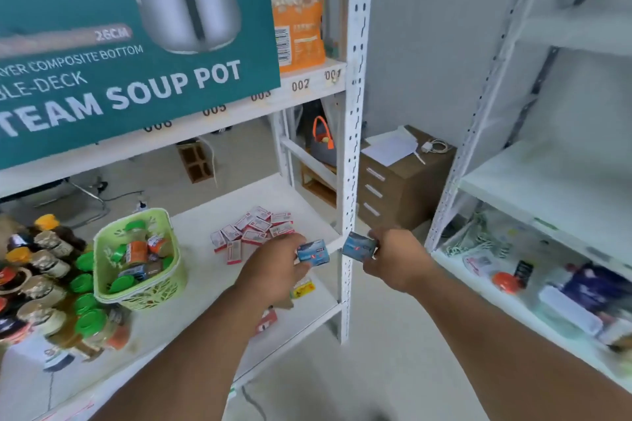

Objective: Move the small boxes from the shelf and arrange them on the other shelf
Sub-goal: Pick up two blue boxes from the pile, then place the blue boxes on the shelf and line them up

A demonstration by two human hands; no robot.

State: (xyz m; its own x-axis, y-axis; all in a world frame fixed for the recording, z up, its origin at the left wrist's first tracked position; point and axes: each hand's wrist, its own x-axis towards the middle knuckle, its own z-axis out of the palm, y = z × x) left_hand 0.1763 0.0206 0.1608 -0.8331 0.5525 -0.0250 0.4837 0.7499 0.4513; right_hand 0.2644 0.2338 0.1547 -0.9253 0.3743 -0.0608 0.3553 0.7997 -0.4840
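White metal shelving fills the view: a near shelf (205,280) on the left and a second shelf unit (547,181) at three o'clock, with grey wall and pale floor between them. On the near shelf a green basket (102,249) holds jars and green-lidded bottles, too jumbled to count; more bottles (51,270) crowd at nine o'clock of it. At two o'clock of the basket lies a pile of small red-and-white boxes (254,227), roughly a dozen, touching one another. Above, a teal soup pot carton (119,44) stands beside an orange packet (299,27). A brown drawer cabinet (403,188) with papers sits on the floor at twelve o'clock. Two small blue boxes are held: the left hand (273,270) pinches one blue box (313,251) over the shelf edge, and the right hand (396,260) grips another blue box (359,246) just past the upright post (352,147).
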